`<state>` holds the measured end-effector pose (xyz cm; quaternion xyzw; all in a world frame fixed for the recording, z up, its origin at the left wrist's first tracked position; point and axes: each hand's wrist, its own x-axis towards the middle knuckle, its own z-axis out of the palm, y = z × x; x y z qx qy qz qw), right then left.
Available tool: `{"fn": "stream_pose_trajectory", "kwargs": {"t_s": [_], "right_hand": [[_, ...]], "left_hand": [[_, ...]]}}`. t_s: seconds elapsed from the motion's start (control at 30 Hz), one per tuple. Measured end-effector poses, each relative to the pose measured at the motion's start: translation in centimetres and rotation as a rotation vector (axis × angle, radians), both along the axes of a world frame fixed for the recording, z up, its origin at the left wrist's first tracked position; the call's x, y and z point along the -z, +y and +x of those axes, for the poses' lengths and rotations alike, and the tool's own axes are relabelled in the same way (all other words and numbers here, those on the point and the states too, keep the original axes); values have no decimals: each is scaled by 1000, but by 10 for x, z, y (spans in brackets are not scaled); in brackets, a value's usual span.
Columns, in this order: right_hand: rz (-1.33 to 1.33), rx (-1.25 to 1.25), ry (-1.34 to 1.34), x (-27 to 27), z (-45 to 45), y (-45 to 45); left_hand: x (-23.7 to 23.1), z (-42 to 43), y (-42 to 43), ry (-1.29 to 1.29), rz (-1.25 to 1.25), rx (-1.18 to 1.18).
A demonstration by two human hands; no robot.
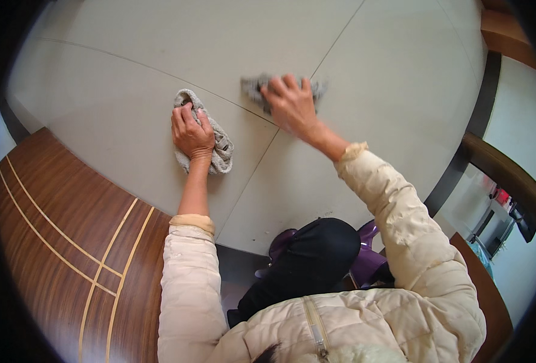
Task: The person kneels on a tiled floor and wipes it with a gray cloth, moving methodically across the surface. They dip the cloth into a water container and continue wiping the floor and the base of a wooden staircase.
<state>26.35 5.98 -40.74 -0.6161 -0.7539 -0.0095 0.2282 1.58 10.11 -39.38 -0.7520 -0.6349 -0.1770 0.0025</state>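
Large beige floor tiles (127, 104) with thin dark joints lie before me. My left hand (192, 131) presses on a bunched grey-beige towelling cloth (222, 156) at the centre left, its thumb and fingers curled into the folds. Farther right, near where the joints cross, my right hand (291, 102) grips a grey cloth (253, 88) against the floor. That hand and its cloth are somewhat blurred. The two cloths are apart. Parts of both are hidden under my hands.
A dark wood panel with pale inlaid lines (64, 227) stands at the lower left. On the right are a dark skirting strip (472, 122) and a brown wooden rail (506, 170). My knee in black trousers (322, 245) and purple shoes (368, 263) are below.
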Motion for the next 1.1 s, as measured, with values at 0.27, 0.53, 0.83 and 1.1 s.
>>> {"fn": "stream_pose_trajectory", "kwargs": {"t_s": [0.27,0.53,0.83,1.1], "right_hand": [[-530,-198,245,-44,1,-74],[-488,-210,-86,-51,-22,-50],[-846,38,958,-4,58,46],[-541,141,318,-3,20,36]], "left_hand": [[-3,3,1,4,23,-6],[1,0,1,2,54,-8],[2,-1,0,-30,81,-7],[5,-4,0,-32,109,-15]]}}
